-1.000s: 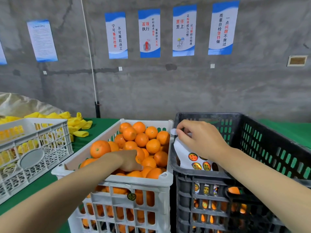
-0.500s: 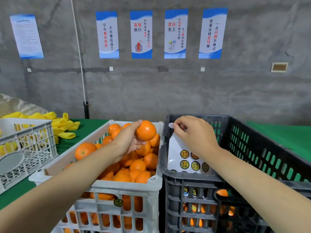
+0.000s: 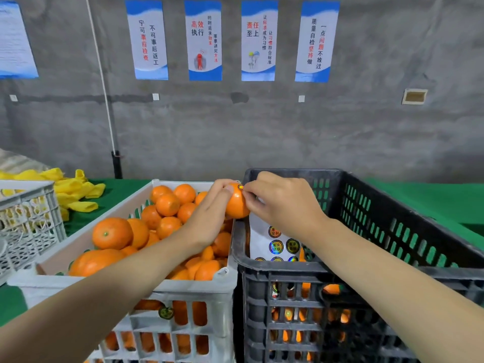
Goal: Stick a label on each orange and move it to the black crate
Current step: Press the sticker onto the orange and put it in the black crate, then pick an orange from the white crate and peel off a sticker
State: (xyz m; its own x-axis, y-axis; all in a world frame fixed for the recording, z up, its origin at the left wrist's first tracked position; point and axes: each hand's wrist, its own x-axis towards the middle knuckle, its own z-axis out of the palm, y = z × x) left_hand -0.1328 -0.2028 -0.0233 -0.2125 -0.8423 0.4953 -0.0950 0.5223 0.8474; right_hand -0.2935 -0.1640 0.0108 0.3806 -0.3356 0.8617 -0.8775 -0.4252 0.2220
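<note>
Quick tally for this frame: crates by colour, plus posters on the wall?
White crates: 2
Black crates: 1
Wall posters: 5, the leftmost cut off by the frame edge
Total: 8

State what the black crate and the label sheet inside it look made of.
Black crate: moulded plastic, matt, by its slotted lattice walls. Label sheet: likely smooth white backing paper, standing curved against the crate wall. Its round labels: probably foil film; they show rainbow glints.
</note>
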